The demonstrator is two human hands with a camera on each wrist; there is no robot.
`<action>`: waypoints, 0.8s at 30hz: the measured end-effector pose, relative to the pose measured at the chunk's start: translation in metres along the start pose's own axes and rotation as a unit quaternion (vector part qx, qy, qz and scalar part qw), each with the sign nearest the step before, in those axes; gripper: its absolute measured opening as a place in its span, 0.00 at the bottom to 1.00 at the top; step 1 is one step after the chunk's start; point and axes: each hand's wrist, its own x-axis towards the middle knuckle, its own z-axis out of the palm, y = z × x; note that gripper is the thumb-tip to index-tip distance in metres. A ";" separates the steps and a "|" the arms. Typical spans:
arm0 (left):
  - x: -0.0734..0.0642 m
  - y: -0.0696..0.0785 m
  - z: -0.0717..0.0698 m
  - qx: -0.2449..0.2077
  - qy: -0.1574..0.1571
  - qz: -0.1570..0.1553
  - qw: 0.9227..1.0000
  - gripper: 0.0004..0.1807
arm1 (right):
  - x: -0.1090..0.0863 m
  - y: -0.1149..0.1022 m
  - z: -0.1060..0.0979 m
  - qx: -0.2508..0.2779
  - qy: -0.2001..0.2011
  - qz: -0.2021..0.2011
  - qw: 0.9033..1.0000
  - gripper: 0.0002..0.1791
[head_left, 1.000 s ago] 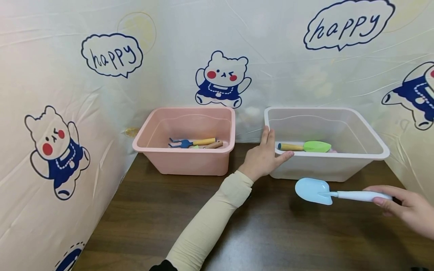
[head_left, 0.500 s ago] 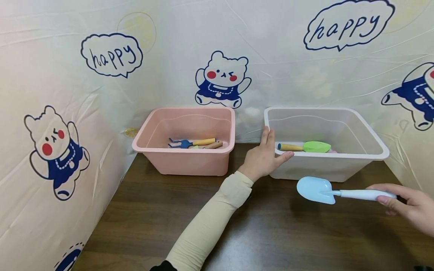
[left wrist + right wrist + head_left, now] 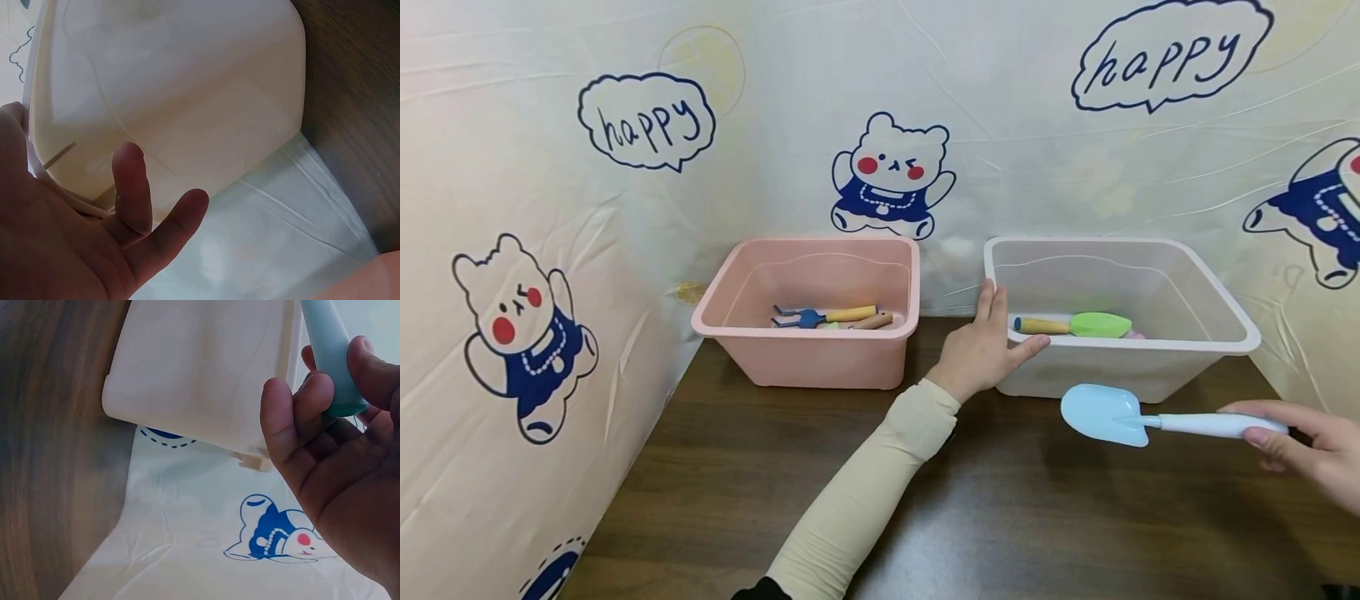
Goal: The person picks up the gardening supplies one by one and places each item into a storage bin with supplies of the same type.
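My right hand point(image 3: 1303, 446) pinches the pale handle of a light-blue garden trowel point(image 3: 1101, 412) between thumb and fingers, held level in front of the white bin point(image 3: 1090, 367). In the right wrist view, the handle's end point(image 3: 334, 356) sits between the thumb and fingertips. My left hand point(image 3: 972, 354) rests on that bin's front left corner, thumb along the front rim and fingers along the left rim. The left wrist view has two of its fingers extended outside the bin's wall point(image 3: 206, 94). Inside the bin lies a green trowel point(image 3: 1101, 325) with a wooden, blue-ended handle.
On the left stands a pink bin point(image 3: 820, 362) holding a blue hand rake point(image 3: 808, 318) with a yellow handle and another wooden handle point(image 3: 872, 321). Something pink shows beside the green trowel. Both bins stand on a dark wooden table point(image 3: 737, 483), against a printed cloth backdrop point(image 3: 760, 150).
My right hand has shifted slightly right and up with the light-blue trowel. The left hand and both bins have stayed in place.
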 end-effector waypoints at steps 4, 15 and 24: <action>0.000 0.000 0.000 -0.003 0.001 0.001 1.000 0.56 | 0.001 -0.001 -0.003 -0.002 0.007 0.013 1.000 0.24; 0.000 0.000 0.000 0.009 0.006 -0.002 1.000 0.56 | 0.005 -0.002 -0.007 -0.015 0.015 0.008 1.000 0.23; -0.001 -0.002 0.001 0.003 0.006 -0.002 1.000 0.56 | 0.013 -0.002 -0.009 -0.003 0.017 -0.010 1.000 0.23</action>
